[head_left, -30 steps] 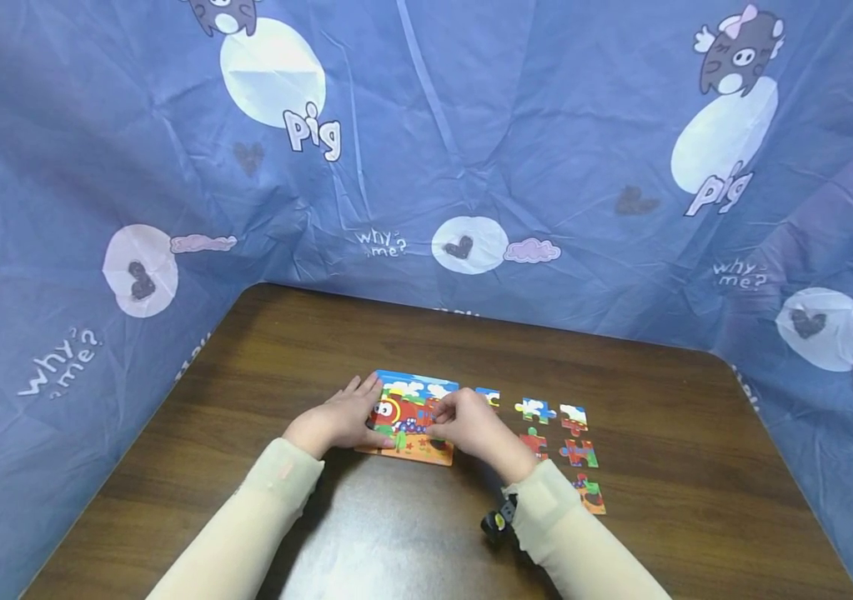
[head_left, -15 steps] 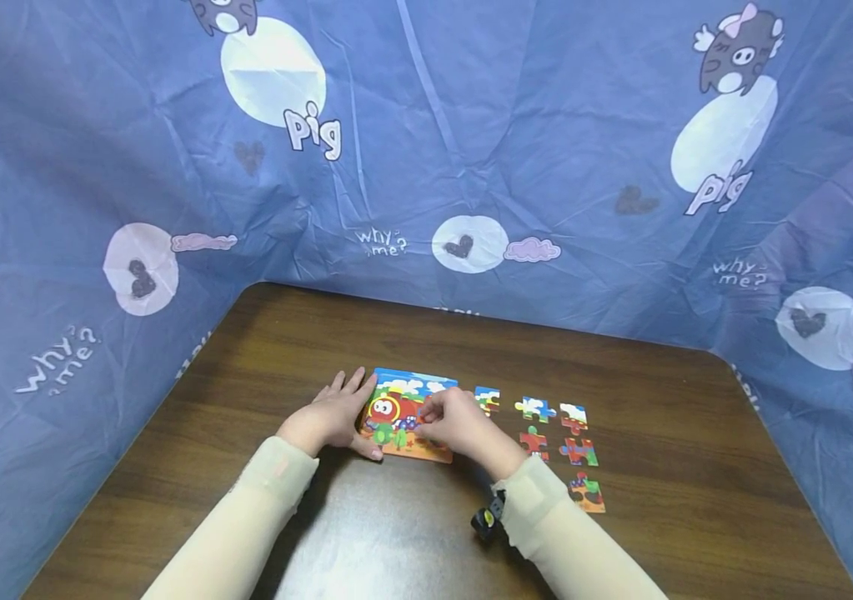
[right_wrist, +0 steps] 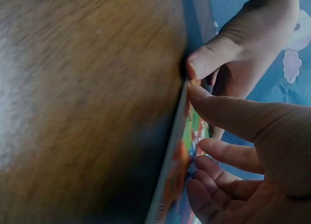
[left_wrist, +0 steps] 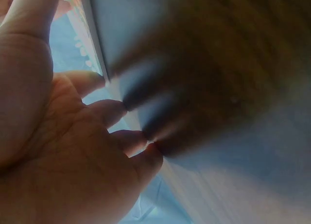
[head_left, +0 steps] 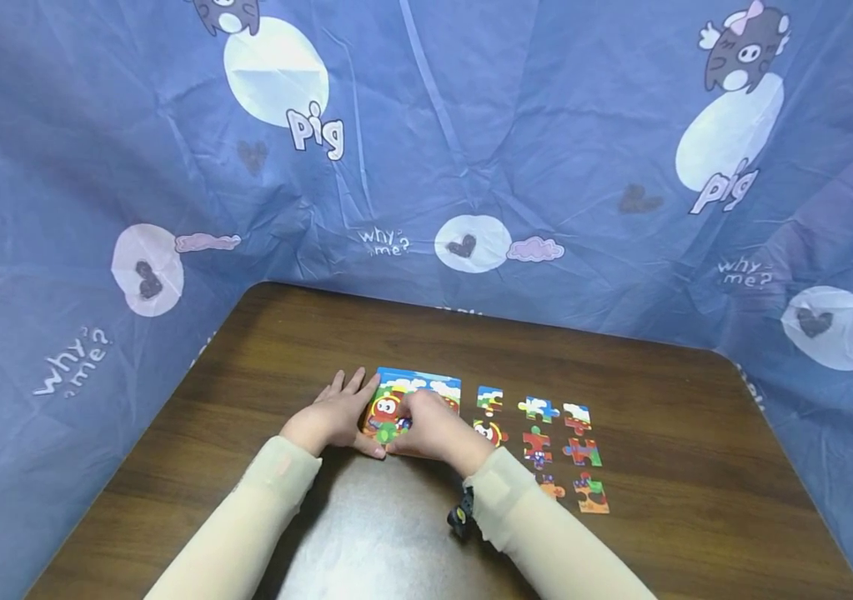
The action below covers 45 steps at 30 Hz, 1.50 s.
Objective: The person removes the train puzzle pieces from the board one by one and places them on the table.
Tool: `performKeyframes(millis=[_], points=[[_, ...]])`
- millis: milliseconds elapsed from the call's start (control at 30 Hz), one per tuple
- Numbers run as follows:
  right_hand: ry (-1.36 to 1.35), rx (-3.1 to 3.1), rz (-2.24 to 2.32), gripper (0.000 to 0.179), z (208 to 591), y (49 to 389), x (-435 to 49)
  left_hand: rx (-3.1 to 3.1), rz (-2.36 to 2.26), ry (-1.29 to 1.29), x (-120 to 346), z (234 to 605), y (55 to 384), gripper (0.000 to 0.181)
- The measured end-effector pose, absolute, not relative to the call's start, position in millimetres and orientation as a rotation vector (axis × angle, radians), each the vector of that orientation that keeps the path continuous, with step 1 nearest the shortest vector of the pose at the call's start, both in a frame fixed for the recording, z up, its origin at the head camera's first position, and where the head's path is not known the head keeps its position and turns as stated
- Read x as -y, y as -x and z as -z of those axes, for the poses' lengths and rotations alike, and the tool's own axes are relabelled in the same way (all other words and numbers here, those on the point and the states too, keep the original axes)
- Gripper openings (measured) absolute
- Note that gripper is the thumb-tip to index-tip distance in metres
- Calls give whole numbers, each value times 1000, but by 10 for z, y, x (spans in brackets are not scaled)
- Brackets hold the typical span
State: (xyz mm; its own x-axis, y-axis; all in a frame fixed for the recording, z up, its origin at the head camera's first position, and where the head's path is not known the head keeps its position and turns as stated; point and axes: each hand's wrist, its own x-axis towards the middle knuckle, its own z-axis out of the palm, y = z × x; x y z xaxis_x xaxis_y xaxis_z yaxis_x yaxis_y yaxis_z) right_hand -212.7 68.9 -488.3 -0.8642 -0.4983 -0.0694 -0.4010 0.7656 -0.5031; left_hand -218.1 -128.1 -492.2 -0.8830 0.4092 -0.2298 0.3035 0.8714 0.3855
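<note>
A picture puzzle board (head_left: 413, 379) with a red, big-eyed cartoon figure lies on the table. My left hand (head_left: 328, 421) rests at its left edge, fingers spread and thumb by the lower left corner. In the left wrist view, the left fingertips touch the tabletop along the edge of the board (left_wrist: 95, 37). Over the board's lower middle is my right hand (head_left: 437, 429), hiding part of the picture. The right wrist view has its thumb at the board's corner, close to the left thumb, and its loosely bent fingers on the picture (right_wrist: 177, 185). Nothing shows between them.
Several loose jigsaw pieces lie in rows right of the board, among them a cloud piece (head_left: 539, 409), a red piece (head_left: 583, 451) and a face piece (head_left: 488, 432). Dark wood table (head_left: 306, 333) surrounds them. A printed blue cloth (head_left: 396, 167) hangs behind.
My right hand has moved left across the board, its thumb now at the lower left corner. My left thumb has drawn back off the picture to the edge. More loose pieces are uncovered.
</note>
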Motion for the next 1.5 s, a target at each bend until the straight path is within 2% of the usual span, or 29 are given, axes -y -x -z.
performKeyframes(millis=[867,1500], points=[[601,-2756,968,17,4935,2154,-680,-2712,-447,-499,1236,4890,2178,126],[538,-2629,1206,14,4866,2120,-711,-2714,-471,-481,1242,4900,2178,129]])
